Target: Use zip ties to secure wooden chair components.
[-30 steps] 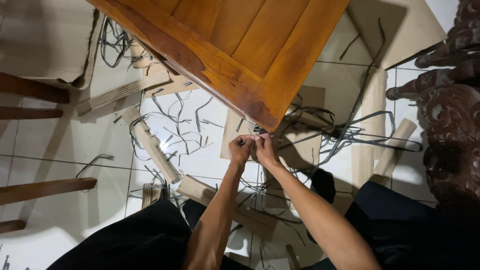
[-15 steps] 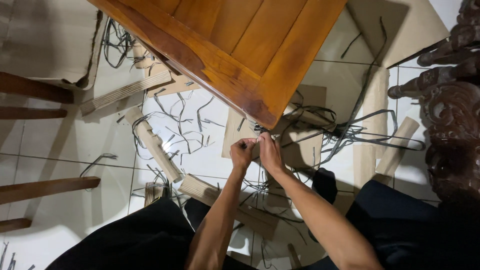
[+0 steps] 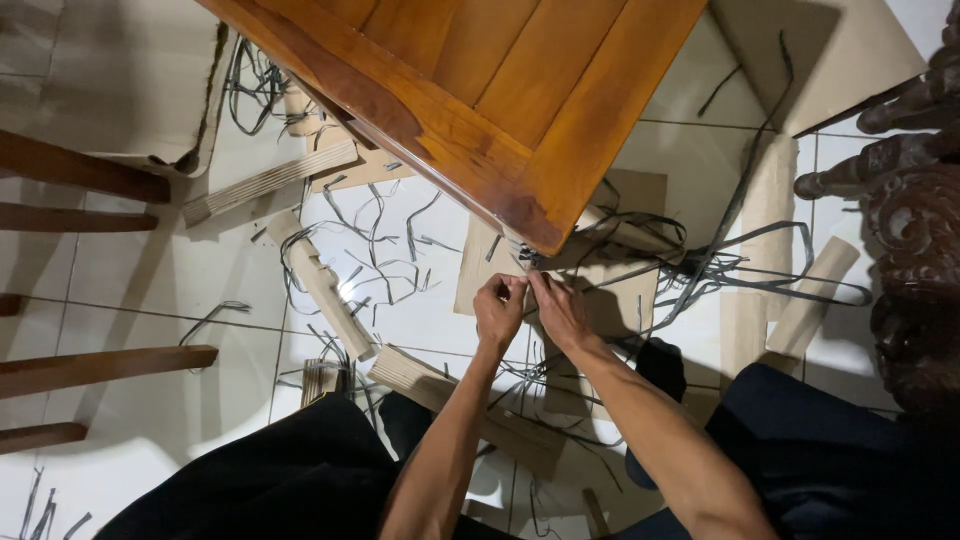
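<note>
Now two hands, left [image 3: 498, 308] and right [image 3: 560, 310], pinch one dark strap [image 3: 527, 262] under one wooden desk corner [image 3: 540, 225].

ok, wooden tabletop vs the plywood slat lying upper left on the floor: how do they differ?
The wooden tabletop is glossy orange-brown, broad and panelled; the plywood slat is pale, matt, narrow and plain. The tabletop stands above the floor, its corner just over the left hand and right hand; the slat lies flat on the white tiles, away from both hands. Both are wood.
</note>
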